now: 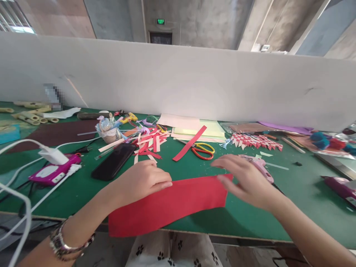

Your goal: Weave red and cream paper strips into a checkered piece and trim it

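Note:
A wide red sheet, paper or felt, lies across the front of the green table, and its left end hangs past the edge. My left hand has its fingers curled at the sheet's upper edge, thumb lying along it; the fingertips are hidden. Over the sheet's right end is my right hand, thumb and fingers apart; its thumb overlaps the corner, and I cannot tell if it touches. Behind the hands lie a narrow red strip and scissors with red and yellow handles, the strip crossing their blades.
Red and pale cut strips are heaped beside a black phone. A purple power strip with white cables sits at left. A pink glue gun lies behind my right hand. A white partition borders the back.

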### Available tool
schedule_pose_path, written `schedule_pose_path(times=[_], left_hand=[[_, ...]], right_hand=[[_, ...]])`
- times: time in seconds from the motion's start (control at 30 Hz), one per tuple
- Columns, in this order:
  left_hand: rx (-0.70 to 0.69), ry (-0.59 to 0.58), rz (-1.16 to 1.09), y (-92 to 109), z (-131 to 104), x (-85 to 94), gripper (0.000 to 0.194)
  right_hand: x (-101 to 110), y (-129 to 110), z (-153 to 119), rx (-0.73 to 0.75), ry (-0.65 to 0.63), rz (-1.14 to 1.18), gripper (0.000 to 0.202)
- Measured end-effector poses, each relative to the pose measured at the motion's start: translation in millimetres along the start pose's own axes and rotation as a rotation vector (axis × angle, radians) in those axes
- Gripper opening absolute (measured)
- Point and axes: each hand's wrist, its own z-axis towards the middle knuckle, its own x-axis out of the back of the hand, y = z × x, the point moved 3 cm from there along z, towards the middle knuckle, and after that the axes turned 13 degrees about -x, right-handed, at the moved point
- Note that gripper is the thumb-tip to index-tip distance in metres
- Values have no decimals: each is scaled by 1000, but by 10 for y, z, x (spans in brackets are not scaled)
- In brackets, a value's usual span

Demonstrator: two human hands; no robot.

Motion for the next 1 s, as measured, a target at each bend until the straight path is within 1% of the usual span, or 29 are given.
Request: schedule_pose_path(times=[0.07, 0.1, 0.2, 0.3, 0.4, 0.47, 0.57, 0.67, 0.73, 0.83, 1.0], left_hand=[[-14, -21, 0, 5, 41, 12, 36], [-14, -29, -4, 7, 50, 20, 36], [-20, -39, -1, 26, 65, 18, 32], [-84, -14, 101, 94, 132, -61, 29], [-180, 69, 299, 188, 246, -178, 34], [-216, 140, 410, 234, 300, -225, 33], [-252, 187, 490, 257, 309, -231, 30], [-285, 215, 507, 232, 241, -180, 29], [-282, 245, 519, 186, 169, -140, 29], [-264, 261, 533, 91, 38, -107, 29], [-246, 228, 567, -74, -223, -77, 27]], right_hand=[[-90, -204, 59, 75, -149, -15, 19], [-137, -271, 80, 90, -210, -15, 18], [-246, -352, 120, 70, -331, 5, 29], [-304, -383, 162, 43, -391, 23, 32], [-334, -443, 226, 51, -422, 64, 32], [-343, -477, 265, 51, -442, 136, 31], [-342, -495, 289, 54, -481, 275, 32], [-314, -464, 276, 55, -499, 388, 33], [-286, -413, 259, 39, -504, 429, 34], [-249, -312, 225, 4, -524, 438, 34], [-194, -158, 173, -29, -536, 398, 35]])
